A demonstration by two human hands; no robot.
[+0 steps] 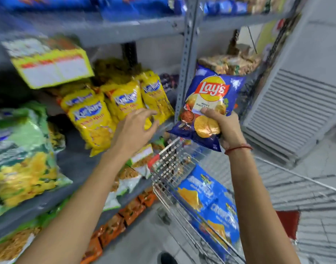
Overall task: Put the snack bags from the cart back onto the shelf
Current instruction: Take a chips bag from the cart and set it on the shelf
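Above the cart (174, 168), right hand (227, 128) fingers clenched on the Lay's bag (209, 103); left hand (133, 128) fingers spread, empty.

We see a grey metal shelf (75, 164) carrying yellow Kurkure bags (93, 122) leaning in a row, with a green snack bag (20, 159) lying at its left end. Below, the wire cart (172, 168) holds blue chip bags (207, 202). On the floor (144, 235) stand orange packets (113, 229).
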